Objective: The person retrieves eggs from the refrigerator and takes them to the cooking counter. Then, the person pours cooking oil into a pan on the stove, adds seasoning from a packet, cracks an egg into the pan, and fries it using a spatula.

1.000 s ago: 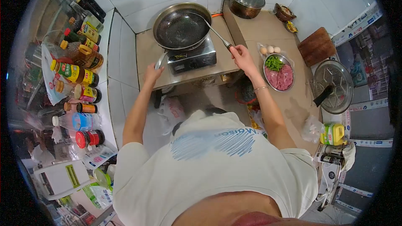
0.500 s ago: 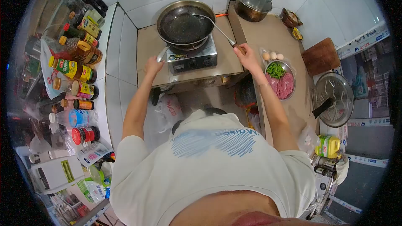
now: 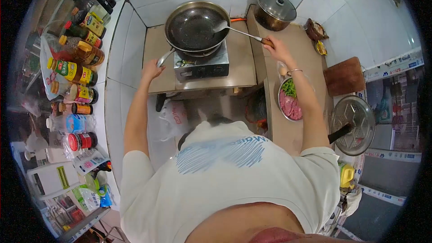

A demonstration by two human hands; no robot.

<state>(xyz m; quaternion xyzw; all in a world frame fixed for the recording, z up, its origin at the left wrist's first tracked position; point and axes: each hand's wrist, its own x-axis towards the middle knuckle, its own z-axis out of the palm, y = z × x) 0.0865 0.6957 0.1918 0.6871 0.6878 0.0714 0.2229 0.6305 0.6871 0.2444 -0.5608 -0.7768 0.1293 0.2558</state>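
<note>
A dark frying pan rests on a portable stove. My left hand is closed round the pan's handle at the lower left. With my right hand I grip the wooden-ended handle of a metal spatula; its blade is over the right part of the pan. Beneath my right forearm is a metal plate of pink meat and chopped greens, partly covered by the arm. One egg shows beside my wrist.
A lidded pot stands at the back right. Farther right are a wooden board and a glass lid. Sauce bottles line the left ledge. A small brown bowl sits near the wall.
My right hand has moved right and up with the spatula, whose blade has turned and shifted in the pan. The right forearm now covers more of the plate and eggs.
</note>
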